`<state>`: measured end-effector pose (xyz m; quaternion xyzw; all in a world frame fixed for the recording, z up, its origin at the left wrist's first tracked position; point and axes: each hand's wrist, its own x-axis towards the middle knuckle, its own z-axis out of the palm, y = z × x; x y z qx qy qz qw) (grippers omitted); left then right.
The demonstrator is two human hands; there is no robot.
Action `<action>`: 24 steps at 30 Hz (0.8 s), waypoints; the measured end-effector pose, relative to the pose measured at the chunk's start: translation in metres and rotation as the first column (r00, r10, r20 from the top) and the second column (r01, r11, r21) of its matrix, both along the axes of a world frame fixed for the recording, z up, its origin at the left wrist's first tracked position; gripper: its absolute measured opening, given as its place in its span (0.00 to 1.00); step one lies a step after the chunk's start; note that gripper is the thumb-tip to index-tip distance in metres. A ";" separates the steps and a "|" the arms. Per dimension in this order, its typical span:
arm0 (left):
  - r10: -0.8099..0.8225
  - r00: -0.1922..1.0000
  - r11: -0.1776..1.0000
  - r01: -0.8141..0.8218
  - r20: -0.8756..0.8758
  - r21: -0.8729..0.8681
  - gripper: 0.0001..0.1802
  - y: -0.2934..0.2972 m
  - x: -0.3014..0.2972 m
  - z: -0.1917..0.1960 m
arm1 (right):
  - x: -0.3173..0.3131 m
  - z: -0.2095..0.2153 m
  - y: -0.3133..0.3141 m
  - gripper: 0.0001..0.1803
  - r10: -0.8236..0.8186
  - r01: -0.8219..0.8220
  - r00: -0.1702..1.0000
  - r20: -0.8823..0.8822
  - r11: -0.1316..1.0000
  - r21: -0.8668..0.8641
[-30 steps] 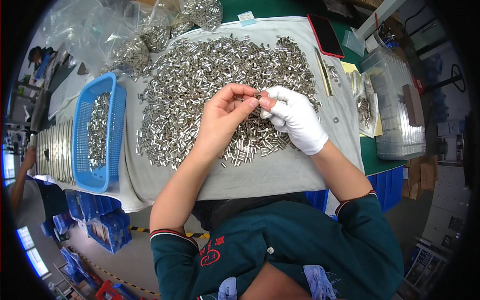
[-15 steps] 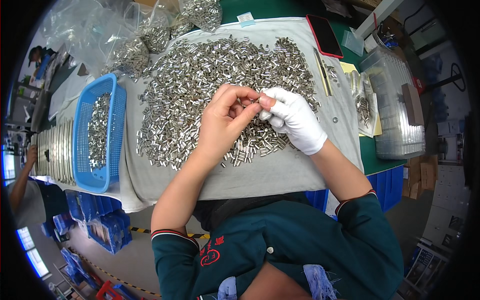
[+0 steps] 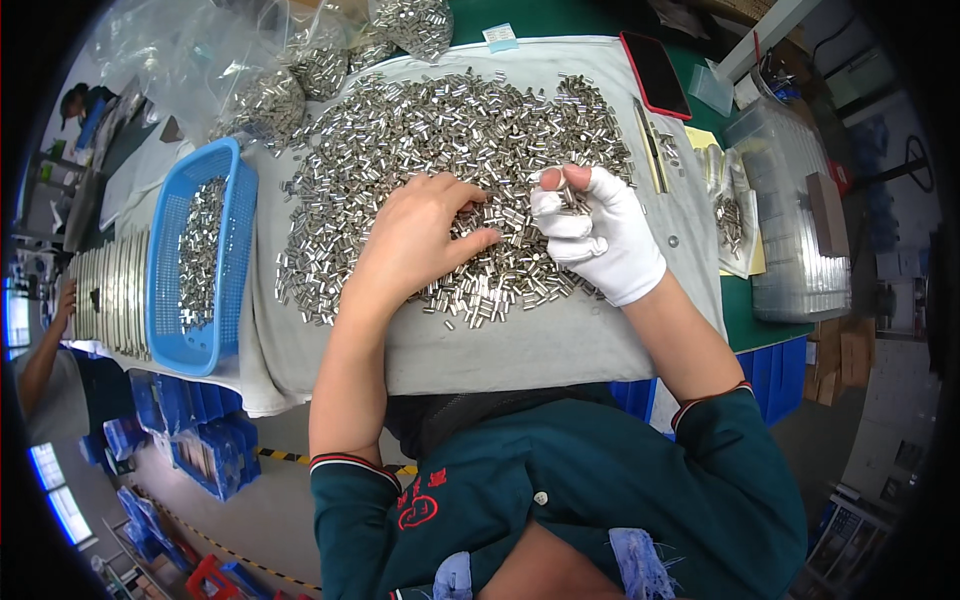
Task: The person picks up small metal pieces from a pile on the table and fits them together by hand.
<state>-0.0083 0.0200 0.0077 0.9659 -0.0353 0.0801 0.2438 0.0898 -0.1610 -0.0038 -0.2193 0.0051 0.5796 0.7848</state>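
Note:
A wide heap of small shiny metal cylinders covers much of the grey cloth before me. My left hand, bare, rests low over the heap's middle, thumb and forefinger apart, with no piece visible between them. To its right, my right hand wears a white glove with thumb and forefinger tips exposed. These fingertips pinch a small metal cylinder, mostly covered by them, while the other fingers curl into the palm.
At left stands a blue basket with metal pieces inside, beside a row of pale strips. Filled plastic bags lie at the back left. A phone, tweezers and clear cases are at right. Another person's arm shows far left.
My hands, together at the fingertips before, have parted. The left has moved left and down onto the heap with fingers spread; the right has shifted slightly right, its fingertips turned upward.

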 end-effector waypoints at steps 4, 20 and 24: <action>-0.048 0.999 0.998 0.049 0.025 -0.040 0.15 -0.004 0.000 -0.008 | 0.001 0.000 0.002 0.15 -0.010 0.011 0.998 -0.069 1.000 0.019; 0.192 0.980 0.840 -0.134 0.057 -0.526 0.06 -0.013 0.005 -0.007 | -0.005 0.002 0.003 0.12 0.030 -0.031 1.000 -0.009 0.991 -0.129; 0.106 0.994 0.428 -0.064 -0.021 -0.902 0.07 -0.018 0.006 -0.009 | -0.011 0.009 0.006 0.07 0.068 -0.002 0.972 0.227 0.960 -0.279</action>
